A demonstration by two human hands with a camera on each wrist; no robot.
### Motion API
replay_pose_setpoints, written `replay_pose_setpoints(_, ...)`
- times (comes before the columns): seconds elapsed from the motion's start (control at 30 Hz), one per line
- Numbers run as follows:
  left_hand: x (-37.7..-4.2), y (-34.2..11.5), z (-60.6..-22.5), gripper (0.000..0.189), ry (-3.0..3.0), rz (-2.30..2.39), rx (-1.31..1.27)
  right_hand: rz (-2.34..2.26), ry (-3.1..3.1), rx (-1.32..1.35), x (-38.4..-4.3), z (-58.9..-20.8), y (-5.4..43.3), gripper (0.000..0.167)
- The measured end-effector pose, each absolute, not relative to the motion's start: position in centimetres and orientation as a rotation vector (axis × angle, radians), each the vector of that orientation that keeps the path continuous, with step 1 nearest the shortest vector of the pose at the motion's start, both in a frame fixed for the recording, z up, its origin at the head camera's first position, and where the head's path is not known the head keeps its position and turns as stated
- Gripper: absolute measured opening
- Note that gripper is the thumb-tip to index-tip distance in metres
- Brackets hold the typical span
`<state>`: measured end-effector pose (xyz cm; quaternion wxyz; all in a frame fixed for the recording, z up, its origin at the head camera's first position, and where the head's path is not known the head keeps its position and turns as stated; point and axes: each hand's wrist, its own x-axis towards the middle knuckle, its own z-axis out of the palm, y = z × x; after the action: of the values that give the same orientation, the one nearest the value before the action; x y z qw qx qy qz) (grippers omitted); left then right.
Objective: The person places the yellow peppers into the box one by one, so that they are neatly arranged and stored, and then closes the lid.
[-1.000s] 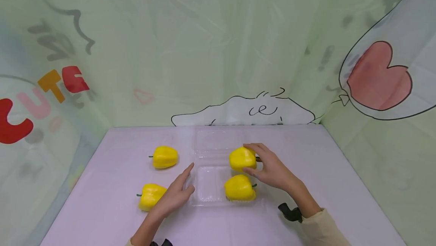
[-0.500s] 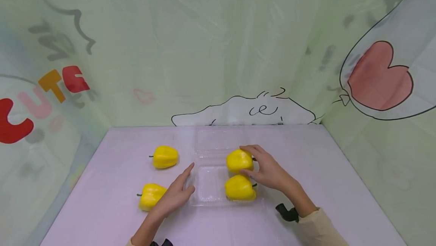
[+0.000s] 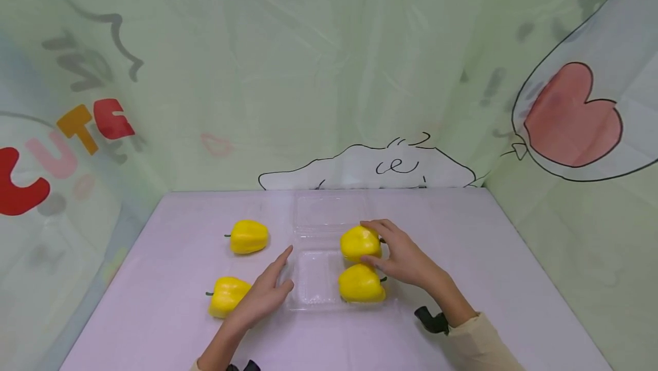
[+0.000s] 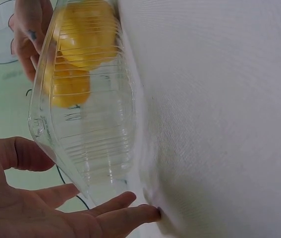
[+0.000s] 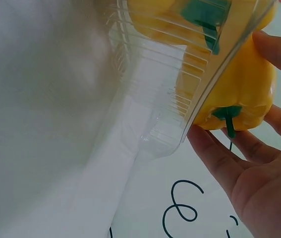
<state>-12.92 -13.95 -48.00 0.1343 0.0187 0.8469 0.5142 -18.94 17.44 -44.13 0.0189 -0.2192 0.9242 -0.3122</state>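
A clear plastic clamshell container (image 3: pixel 313 279) lies with its lid folded back on the table. My right hand (image 3: pixel 406 257) holds a yellow bell pepper (image 3: pixel 358 244) between thumb and fingers, over the container's back right part; its green stem (image 5: pixel 229 119) points toward the palm. In front of it, a second yellow bell pepper (image 3: pixel 361 284) sits in the container's front right part, stem to the right. At the container's left side my left hand (image 3: pixel 263 298) has its fingers extended; in the left wrist view its fingers (image 4: pixel 63 193) lie against or very near the rim.
Two more yellow bell peppers stand left of the container: one farther back (image 3: pixel 249 237), one nearer (image 3: pixel 226 297) and partly behind the left hand. The transparent lid (image 3: pixel 329 214) reaches toward the table's back edge. Printed cloth walls (image 3: pixel 329 74) enclose the table (image 3: pixel 452 217).
My right hand has moved a little left and nearer with the bell pepper, bringing it over the container behind the front one. The left hand has stayed in place.
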Motion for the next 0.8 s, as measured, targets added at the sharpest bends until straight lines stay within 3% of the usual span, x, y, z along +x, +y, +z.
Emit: replay_pose_setpoints(0.8, -12.92, -14.06, -48.20, 0.075, 2.455, 1.500, 0.073, -0.879, 2.886, -0.712, -19.17, -43.41, 16.90, 0.068)
